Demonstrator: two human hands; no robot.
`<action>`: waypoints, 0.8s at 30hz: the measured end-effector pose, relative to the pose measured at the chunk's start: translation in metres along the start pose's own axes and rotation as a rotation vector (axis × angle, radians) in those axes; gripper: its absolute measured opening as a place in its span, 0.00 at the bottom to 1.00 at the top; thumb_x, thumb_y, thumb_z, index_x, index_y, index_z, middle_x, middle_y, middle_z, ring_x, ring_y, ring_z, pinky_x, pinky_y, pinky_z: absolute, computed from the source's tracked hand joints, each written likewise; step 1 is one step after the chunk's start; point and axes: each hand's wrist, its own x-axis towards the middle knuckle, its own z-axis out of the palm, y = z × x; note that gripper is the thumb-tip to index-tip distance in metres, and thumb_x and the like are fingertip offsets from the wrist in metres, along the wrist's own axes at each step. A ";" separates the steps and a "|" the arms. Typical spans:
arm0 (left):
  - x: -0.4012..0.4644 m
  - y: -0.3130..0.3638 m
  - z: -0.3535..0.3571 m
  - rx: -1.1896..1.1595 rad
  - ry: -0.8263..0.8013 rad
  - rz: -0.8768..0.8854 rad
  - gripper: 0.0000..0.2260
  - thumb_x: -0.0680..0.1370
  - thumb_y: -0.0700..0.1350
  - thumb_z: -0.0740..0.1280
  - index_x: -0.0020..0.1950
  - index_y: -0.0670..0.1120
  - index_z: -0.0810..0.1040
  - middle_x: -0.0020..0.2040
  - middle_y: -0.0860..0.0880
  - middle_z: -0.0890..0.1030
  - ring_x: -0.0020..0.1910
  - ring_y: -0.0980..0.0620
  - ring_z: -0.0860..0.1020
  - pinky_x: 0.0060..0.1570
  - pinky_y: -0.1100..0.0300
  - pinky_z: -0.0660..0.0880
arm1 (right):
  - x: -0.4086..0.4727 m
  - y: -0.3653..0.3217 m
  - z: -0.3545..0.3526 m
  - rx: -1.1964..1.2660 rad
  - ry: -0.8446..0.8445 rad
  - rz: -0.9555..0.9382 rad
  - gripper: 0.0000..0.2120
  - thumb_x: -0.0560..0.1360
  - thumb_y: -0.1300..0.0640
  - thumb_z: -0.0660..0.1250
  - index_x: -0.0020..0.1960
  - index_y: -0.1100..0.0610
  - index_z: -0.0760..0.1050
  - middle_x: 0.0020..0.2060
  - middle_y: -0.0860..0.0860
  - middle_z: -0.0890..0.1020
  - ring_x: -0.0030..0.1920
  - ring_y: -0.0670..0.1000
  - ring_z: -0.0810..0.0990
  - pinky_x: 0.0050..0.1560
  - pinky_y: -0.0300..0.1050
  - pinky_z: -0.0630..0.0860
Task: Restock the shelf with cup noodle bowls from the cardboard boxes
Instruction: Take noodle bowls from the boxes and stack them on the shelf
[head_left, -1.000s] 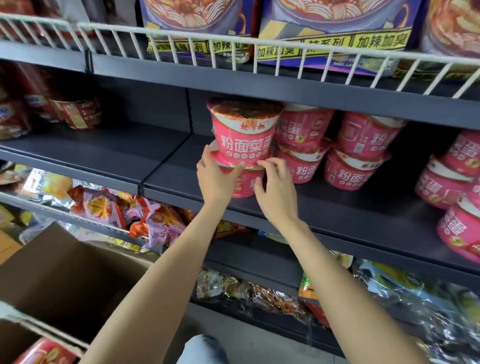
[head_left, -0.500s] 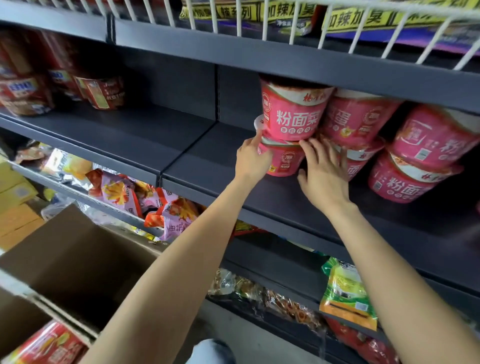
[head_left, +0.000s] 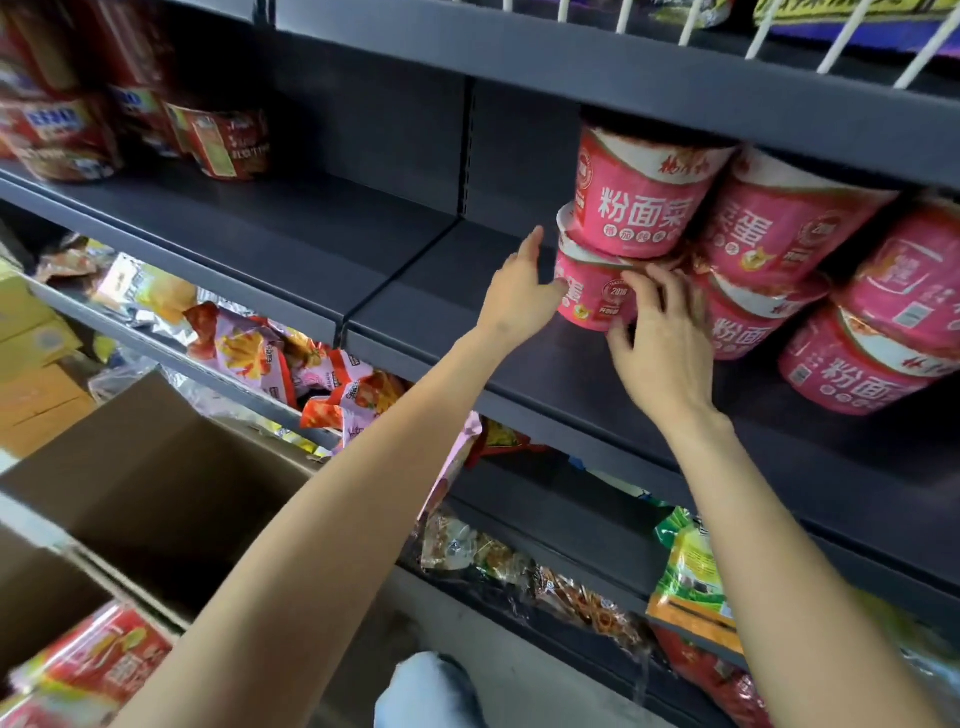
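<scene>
Head view, left hand (head_left: 519, 296) and right hand (head_left: 657, 338), grips released, fingers touching lower pink bowl (head_left: 592, 299), more stacked bowls (head_left: 769, 270) crowding right

To my upper left, red cylindrical snack tubs with printed labels (head_left: 218, 140) stand at the back of the neighbouring grey ledge. One tier below me, glossy pink-and-orange foil snack packets (head_left: 260, 353) lie heaped and overlapping. Lower to my right, a green-and-orange plastic food pouch (head_left: 691, 587) stands upright beside clear crinkled cellophane bags of brown snacks (head_left: 545, 577). Above me, a white wire rail (head_left: 831, 41) fronts the top tier.
</scene>
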 end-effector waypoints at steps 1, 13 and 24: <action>-0.010 -0.006 -0.009 0.008 0.035 0.020 0.27 0.78 0.41 0.63 0.77 0.47 0.59 0.72 0.45 0.69 0.69 0.48 0.69 0.65 0.58 0.67 | -0.005 -0.011 0.001 0.031 0.029 -0.041 0.21 0.73 0.61 0.65 0.66 0.60 0.71 0.65 0.58 0.72 0.66 0.62 0.68 0.66 0.61 0.67; -0.249 -0.230 -0.199 0.479 0.476 -0.147 0.11 0.76 0.45 0.64 0.58 0.49 0.79 0.50 0.56 0.84 0.49 0.51 0.81 0.52 0.53 0.77 | -0.118 -0.248 0.110 0.540 -0.305 -0.613 0.11 0.72 0.60 0.60 0.48 0.56 0.81 0.42 0.50 0.83 0.44 0.54 0.81 0.42 0.47 0.79; -0.299 -0.423 -0.245 0.885 0.059 -0.520 0.30 0.77 0.65 0.59 0.75 0.52 0.65 0.79 0.49 0.56 0.79 0.51 0.47 0.75 0.47 0.41 | -0.144 -0.381 0.360 -0.044 -1.202 -1.072 0.22 0.76 0.51 0.65 0.69 0.52 0.68 0.63 0.54 0.74 0.64 0.56 0.71 0.59 0.51 0.72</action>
